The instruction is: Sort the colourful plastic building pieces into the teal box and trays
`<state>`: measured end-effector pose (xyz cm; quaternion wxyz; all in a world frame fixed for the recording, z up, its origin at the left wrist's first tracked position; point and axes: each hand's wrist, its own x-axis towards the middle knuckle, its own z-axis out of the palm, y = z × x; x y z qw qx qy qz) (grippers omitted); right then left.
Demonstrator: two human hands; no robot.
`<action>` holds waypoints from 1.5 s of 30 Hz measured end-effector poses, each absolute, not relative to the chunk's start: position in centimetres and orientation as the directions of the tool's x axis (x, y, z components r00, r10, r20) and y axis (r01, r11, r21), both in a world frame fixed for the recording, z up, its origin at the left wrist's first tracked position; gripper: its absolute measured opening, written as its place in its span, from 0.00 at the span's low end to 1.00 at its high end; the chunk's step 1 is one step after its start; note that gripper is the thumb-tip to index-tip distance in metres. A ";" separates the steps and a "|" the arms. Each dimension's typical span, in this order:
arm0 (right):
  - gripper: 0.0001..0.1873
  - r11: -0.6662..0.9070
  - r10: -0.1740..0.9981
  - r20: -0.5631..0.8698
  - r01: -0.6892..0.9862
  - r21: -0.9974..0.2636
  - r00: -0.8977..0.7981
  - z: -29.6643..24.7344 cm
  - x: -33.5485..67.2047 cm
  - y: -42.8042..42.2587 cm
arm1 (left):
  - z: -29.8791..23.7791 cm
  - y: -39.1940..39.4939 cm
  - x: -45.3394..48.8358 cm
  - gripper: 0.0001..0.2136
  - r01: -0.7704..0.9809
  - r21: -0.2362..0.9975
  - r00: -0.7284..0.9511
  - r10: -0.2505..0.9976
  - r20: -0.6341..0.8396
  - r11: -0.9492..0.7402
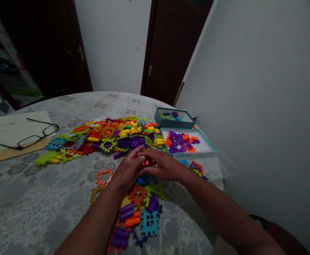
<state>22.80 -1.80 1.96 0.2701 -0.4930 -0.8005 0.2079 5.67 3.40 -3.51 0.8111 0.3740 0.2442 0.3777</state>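
My left hand (128, 169) and my right hand (162, 165) meet over the table, fingers pinched together round a small red plastic piece (145, 162). Both hands hover over a near cluster of loose building pieces (141, 205): orange and blue square grids, purple and orange tubes. Beyond my fingers lies a wide heap of coloured pieces (112, 136) in yellow, orange, green and purple. How each hand shares the red piece is partly hidden by my fingers.
Two teal-rimmed box trays stand at the right: the nearer tray (206, 147) with purple and orange tubes, the farther tray (160, 120) behind it. Black glasses (27, 136) rest on a paper sheet at the left. Round table with patterned cloth (38, 198); a wall close on the right.
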 end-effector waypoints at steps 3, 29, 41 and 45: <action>0.17 0.395 0.918 0.271 0.723 -0.567 -0.290 1.9 24.6 -1.7 | -3.2 3.3 5.8 0.29 -0.378 0.806 0.590 0.789 -0.170 0.455; 0.30 0.282 0.929 0.332 0.897 -0.341 -0.166 2.4 29.7 -10.2 | 2.4 4.7 1.9 0.12 -0.684 0.729 0.075 0.993 0.089 -0.014; 0.57 0.305 0.944 0.245 0.867 -0.394 -0.220 -6.2 22.5 -18.8 | -0.2 -8.5 -9.5 0.54 0.469 0.751 0.480 0.848 0.224 -0.464; 0.58 0.318 0.934 0.284 0.870 -0.378 -0.218 -6.6 21.8 -18.4 | -4.1 -10.5 -10.0 0.58 0.656 0.550 0.537 0.832 0.140 -0.517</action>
